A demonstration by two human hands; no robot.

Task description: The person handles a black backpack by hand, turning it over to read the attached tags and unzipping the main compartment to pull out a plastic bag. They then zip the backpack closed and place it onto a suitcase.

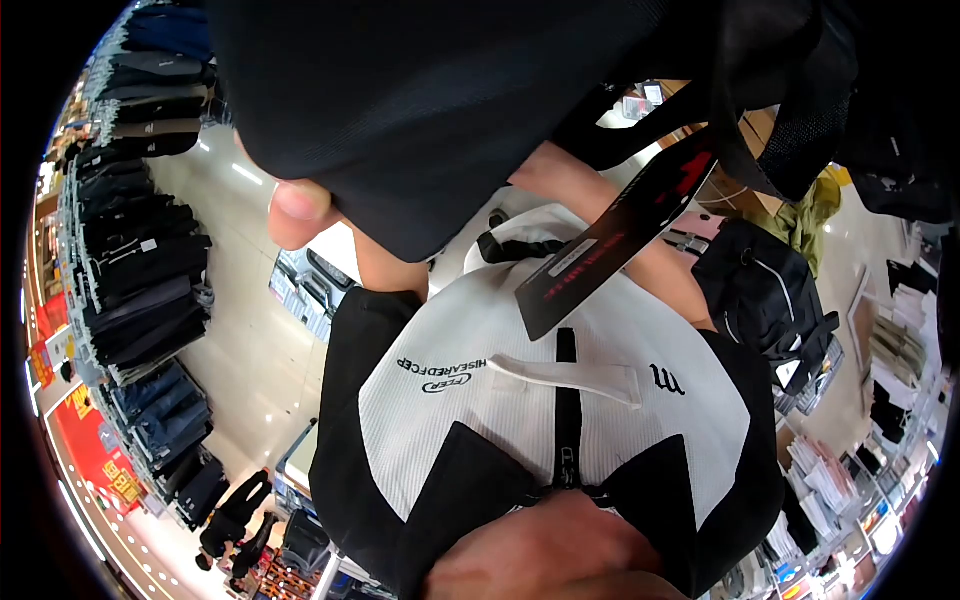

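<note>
“Two forearms enter the head view; what does each reach?”

“The left hand (295,212) is clamped on the near edge of a black bag (400,100), its thumb bent at the margin. The right forearm (665,275) passes behind the bag. The right hand is hidden, so its grip cannot be told.”

“Are the hands apart or together?”

“The forearms stand apart, with the shirt (520,300) between them; the gap between the hands cannot be read.”

“And the bag's position?”

“Above the chest, spanning from the left hand across the right wrist. A mesh strap (805,150) lies beyond the right forearm. A black hang tag (600,255), with red lettering and a pale label, slants over that forearm.”

“What is the shirt like?”

“White ribbed cloth with black panels, a zip (567,462) at the neck and small black lettering.”

“What lies outward of the left hand?”

“A long rail of dark garments (140,240), with jeans (165,405) farther along. Past them are red signs (90,440), and two people (235,525) in dark clothing are well apart from the hand.”

“And outward of the right forearm?”

“Nearest, a black backpack (765,290) with pale piping; just beside it, an olive-green cloth item (810,225). Farther out are white garments (820,485), closely ranged.”
</note>
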